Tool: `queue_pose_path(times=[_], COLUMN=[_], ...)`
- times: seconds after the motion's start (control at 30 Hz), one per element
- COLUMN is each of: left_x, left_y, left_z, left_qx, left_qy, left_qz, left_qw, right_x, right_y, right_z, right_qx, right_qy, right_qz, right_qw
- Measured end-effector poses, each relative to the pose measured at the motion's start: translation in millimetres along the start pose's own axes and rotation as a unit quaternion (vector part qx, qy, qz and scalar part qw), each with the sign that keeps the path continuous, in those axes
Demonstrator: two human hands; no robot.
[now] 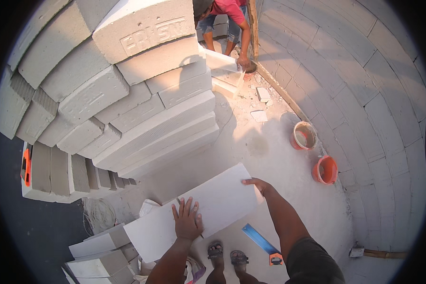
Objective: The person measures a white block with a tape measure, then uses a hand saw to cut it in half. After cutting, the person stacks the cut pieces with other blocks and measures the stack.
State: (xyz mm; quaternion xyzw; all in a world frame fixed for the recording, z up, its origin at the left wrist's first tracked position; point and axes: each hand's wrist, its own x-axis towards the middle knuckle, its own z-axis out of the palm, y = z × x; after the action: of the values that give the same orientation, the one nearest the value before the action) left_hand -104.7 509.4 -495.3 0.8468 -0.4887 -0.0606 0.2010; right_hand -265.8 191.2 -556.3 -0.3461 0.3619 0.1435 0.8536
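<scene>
One white block (pixel 227 194) — long, under left hand (pixel 188 221)

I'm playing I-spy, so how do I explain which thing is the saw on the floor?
Find the long white rectangular block under the person's left hand. Below its right end, on the pale floor between the dark sandals and right forearm, lies the handsaw with an orange handle. Its blue blade sets it apart from the round orange buckets.

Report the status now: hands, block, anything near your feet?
Left hand spread flat on white concrete block. Right hand on its right end. Handsaw on floor, right of sandaled feet.
</scene>
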Motion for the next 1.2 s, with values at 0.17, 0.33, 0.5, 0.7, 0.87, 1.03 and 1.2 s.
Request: queue_pose_path(times=[0.17,0.33,0.5,0.7,0.87,1.03,1.2], left_x=[0,0,-6,-9,-14,-19,-60], left_y=[-5,-12,-13,-20,-48,-46,-132], left_z=[3,-4,-11,0,-2,-69,-24], left_qx=[-0.03,-0.084,-0.079,0.044,0.086,0.194,-0.024], left_qy=[-0.009,-0.038,-0.075,-0.133,-0.213,-0.277,-0.113], left_qz=[-0.004,0.016,0.012,0.055,0.057,-0.005,-0.168], left_qw=[1.0,0.996,0.994,0.989,0.972,0.941,0.979], right_x=[-31,-44,-75,-166,-205,-294,-359], right_y=[-13,2,-13,-7,33,61,103], right_z=[20,3,34,139,212,157,100], right_qx=[-0.044,-0.058,-0.115,-0.242,-0.434,-0.462,-0.457], right_qy=[0.051,0.045,0.113,0.352,0.605,0.605,0.625], right_qz=[0.035,-0.048,-0.066,-0.086,0.036,0.179,0.179], right_qw=[0.997,0.996,0.985,0.9,0.666,0.623,0.608])
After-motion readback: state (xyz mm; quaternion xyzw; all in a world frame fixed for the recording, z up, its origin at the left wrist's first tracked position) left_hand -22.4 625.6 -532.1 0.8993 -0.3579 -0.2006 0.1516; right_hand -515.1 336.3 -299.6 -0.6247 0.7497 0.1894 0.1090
